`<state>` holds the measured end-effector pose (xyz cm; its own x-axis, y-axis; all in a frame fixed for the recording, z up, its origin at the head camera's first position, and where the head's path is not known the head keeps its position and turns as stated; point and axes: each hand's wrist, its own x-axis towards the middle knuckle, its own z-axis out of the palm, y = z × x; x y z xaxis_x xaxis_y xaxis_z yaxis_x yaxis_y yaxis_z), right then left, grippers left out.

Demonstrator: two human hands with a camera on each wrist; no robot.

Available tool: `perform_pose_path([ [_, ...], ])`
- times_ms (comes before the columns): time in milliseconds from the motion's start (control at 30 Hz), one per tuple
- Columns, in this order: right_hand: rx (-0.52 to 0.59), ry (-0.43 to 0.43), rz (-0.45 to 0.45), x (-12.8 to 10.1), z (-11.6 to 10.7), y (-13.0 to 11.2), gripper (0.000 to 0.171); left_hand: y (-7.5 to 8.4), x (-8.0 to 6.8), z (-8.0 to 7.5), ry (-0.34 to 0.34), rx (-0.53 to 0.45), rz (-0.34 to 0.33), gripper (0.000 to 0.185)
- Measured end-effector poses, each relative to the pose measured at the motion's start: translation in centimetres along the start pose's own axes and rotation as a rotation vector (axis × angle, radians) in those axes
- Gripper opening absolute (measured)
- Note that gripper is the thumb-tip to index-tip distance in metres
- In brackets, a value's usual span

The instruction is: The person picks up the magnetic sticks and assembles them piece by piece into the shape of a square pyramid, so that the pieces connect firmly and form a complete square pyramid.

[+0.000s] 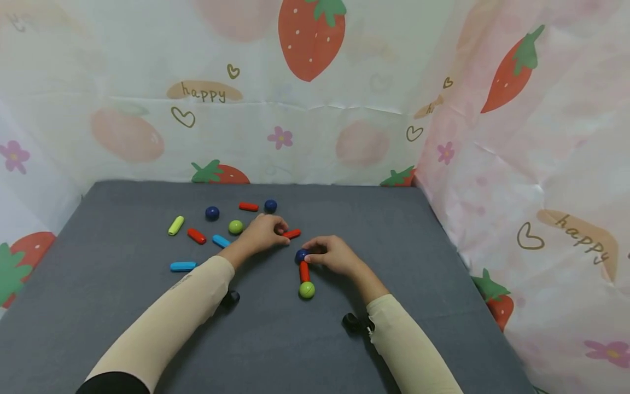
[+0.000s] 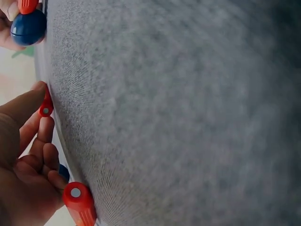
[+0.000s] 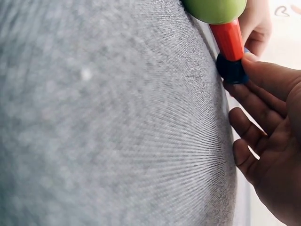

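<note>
On the grey mat [image 1: 394, 246] my right hand [image 1: 307, 254] pinches a dark blue ball [image 1: 301, 255]. The ball caps a short red stick [image 1: 304, 271] that ends in a green ball [image 1: 307, 290]. The right wrist view shows this chain close up: green ball [image 3: 216, 7], red stick [image 3: 229, 37], blue ball [image 3: 230, 70], with my right hand [image 3: 249, 70] at the ball. My left hand [image 1: 284, 236] has curled fingers and grips one end of another red stick [image 1: 292, 233] lying on the mat. In the left wrist view that stick [image 2: 45, 107] sits between the fingertips [image 2: 44, 129].
Loose pieces lie left of my hands: blue balls [image 1: 212, 213] [image 1: 270, 206], a green ball [image 1: 235, 226], red sticks [image 1: 248, 207] [image 1: 196, 236], light blue sticks [image 1: 221, 241] [image 1: 183, 266] and a yellow-green stick [image 1: 175, 225]. Strawberry-print cloth walls [image 1: 517, 164] enclose the mat at the back and sides.
</note>
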<state>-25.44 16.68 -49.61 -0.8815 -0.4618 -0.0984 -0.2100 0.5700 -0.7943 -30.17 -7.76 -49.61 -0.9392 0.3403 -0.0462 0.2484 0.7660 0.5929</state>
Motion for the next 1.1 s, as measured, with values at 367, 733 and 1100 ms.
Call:
perform_pose_path([
  [367,0.015,0.002,0.010,0.2,0.3,0.0,0.024,-0.3,0.1,0.2,-0.010,0.013,0.011,0.025],
  [733,0.000,-0.003,0.008,0.1,0.1,-0.1,0.025,0.1,-0.4,-1.2,-0.014,0.000,0.060,0.022],
  [1100,-0.015,0.007,0.022,0.1,0.0,-0.2,0.025,-0.1,-2.3,-2.3,-0.043,0.053,0.108,0.021],
])
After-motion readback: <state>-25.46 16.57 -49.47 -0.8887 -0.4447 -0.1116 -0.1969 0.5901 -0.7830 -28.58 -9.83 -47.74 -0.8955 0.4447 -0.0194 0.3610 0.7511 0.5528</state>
